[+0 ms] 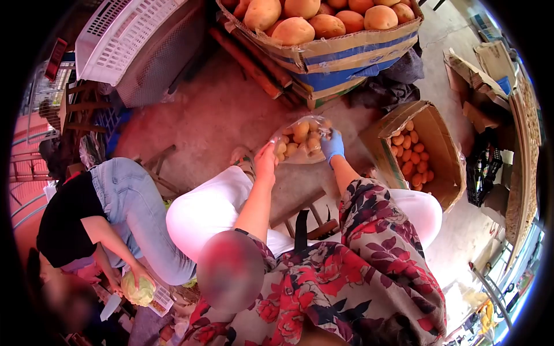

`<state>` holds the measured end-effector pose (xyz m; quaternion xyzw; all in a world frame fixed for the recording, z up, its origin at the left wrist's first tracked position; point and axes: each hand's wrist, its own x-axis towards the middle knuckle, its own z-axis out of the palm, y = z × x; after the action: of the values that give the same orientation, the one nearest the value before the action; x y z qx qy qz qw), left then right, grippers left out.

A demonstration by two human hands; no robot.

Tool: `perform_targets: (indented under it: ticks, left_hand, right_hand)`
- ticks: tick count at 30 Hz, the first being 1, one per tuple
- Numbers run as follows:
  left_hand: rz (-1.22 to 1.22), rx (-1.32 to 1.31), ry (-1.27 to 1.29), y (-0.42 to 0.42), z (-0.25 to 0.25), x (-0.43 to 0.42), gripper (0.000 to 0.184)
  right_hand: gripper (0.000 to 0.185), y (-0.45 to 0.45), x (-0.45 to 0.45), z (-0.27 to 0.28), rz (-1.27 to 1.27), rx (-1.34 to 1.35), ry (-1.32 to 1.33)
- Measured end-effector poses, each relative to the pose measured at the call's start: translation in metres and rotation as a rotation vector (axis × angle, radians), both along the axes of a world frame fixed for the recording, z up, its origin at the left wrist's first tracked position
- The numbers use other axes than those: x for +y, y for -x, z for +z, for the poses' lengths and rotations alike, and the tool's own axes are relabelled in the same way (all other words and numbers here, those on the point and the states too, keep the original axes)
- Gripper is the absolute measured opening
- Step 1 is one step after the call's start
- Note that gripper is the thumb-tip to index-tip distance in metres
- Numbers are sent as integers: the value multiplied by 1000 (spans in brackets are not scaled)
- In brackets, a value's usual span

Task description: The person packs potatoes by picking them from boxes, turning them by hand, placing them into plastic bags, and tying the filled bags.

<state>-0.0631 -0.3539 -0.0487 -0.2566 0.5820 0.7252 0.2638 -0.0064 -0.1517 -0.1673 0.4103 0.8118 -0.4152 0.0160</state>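
Note:
A clear plastic bag with several round, yellow-brown potatoes in it hangs between my hands above the floor. My left hand, bare, pinches the bag's edge on the left. On the other side, my right hand wears a blue glove and has its fingers closed on the bag's right edge. Potatoes show through the plastic. Ahead of my hands stands a large cardboard box heaped with big potatoes. To the right, a tilted cardboard box holds smaller orange-brown, egg-shaped produce.
At left, a bent-over co-worker in jeans holds a cabbage, with a blade close by. White plastic crates stand at upper left. A wooden stool is between my knees. Cardboard pieces lie at right.

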Motion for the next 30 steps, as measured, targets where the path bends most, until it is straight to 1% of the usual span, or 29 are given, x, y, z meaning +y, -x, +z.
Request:
perform_targets:
  ticks: [3,6,7,10,11,14,18,19,20,22,23,24,25,27,29,30]
  left_hand:
    - [-1,32,-15,-2,-3,-2,30]
    - [-8,36,9,1,-4,2,29]
    - [-17,27,0,4,-3,4,29]
    - [-42,0,-24,13,0,8,29]
    - [-50,-8,-32,15,2,11,29]
    - [-47,-13,-81,23,0,17,28]
    - [-30,7,-113,26,-14,25,26]
    - [-22,3,-117,27,-15,28,26]
    - [-13,-1,-115,26,-14,28,25]
    - [-1,-9,-99,27,-13,27,25]
    - [1,-15,-86,28,-11,24,26]
    - [6,-23,-70,27,-10,20,26]
    - [16,-27,-67,26,-10,16,26]
    - [38,-20,-72,29,-13,13,28]
    - [9,5,-81,29,-14,15,28]
    - [-5,12,-86,26,-14,16,28]
  right_hand:
    - [44,18,5,-4,329,-83,111]
    - [45,30,-13,-22,331,-114,195]
    - [52,35,-16,-27,344,-126,125]
    - [60,50,-23,-48,220,-125,130]
    - [66,54,-21,-55,204,-144,228]
    - [65,57,-14,-58,187,-94,251]
    - [40,59,-26,-35,708,-239,264]
    - [32,64,-33,-44,976,-314,208]
    - [33,61,-40,-51,1009,-258,148]
    - [35,58,-48,-46,1070,-146,24]
    - [41,58,-38,-45,1080,-91,-115]
    - [48,62,-25,-21,1005,-300,-120]
    - [48,64,-12,-22,945,-429,-189]
    - [33,62,21,21,750,-493,-129]
    - [44,45,67,-102,1056,-886,-238]
    - [29,43,72,4,1189,-843,-344]
